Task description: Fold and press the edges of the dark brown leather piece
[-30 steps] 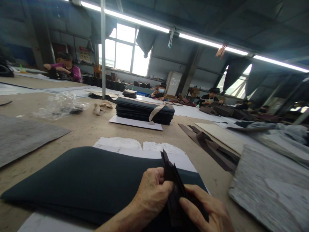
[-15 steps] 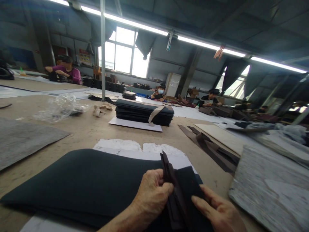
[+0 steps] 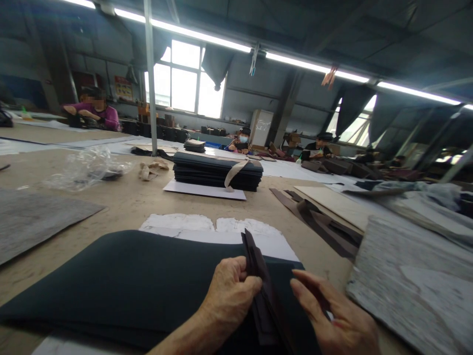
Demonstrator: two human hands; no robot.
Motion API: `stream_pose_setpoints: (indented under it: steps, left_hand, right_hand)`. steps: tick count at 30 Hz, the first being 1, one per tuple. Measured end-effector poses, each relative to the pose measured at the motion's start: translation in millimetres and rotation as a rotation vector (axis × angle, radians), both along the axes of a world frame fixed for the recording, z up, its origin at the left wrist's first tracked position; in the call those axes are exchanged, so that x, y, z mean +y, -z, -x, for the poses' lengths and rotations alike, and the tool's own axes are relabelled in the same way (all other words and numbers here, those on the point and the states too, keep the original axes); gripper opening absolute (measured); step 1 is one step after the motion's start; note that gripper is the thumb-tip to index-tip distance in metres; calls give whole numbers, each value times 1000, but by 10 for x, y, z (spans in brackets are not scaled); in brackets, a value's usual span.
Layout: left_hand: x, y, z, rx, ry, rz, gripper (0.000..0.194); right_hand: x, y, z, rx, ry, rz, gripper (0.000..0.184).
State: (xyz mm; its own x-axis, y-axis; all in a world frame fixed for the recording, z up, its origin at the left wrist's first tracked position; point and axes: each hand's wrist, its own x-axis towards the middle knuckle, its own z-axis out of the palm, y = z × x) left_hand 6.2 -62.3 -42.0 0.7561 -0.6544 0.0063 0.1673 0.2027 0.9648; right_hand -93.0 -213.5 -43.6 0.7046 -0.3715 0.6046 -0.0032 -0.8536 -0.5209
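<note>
My left hand (image 3: pixel 236 291) is closed around a bundle of dark brown fabric strips (image 3: pixel 266 301), pinched between thumb and fingers. The strips stand slanted over the right part of a dark green sheet (image 3: pixel 148 281), which lies with others like it in a loose pile. At the pile's right edge, my right hand (image 3: pixel 336 310) is open, thumb and forefinger apart, with the fingertips over or close to the sheet. White paper (image 3: pixel 273 241) with a torn far edge shows from under the pile.
Beyond the pile stands a stack of folded dark sheets (image 3: pixel 218 172) with a pale strip over it. Brown offcuts (image 3: pixel 321 222) and a grey slab (image 3: pixel 410 286) lie to the right. Clear plastic (image 3: pixel 90 167) and grey felt (image 3: pixel 40 217) lie left. Several people work farther back.
My right hand has let go of the raised dark green edge, which now lies flatter, and its fingers have moved slightly apart. My left hand still grips the brown strips.
</note>
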Motion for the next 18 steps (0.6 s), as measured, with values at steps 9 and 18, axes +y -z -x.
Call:
stream_pose_setpoints:
  steps: [9, 18]
  left_hand:
    - [5, -34, -6, 35, 23, -1, 24]
    - [67, -108, 29, 60, 0, -55, 43]
  right_hand:
    - [80, -60, -22, 388, -344, -520, 54]
    - [190, -181, 15, 342, -244, -862, 62]
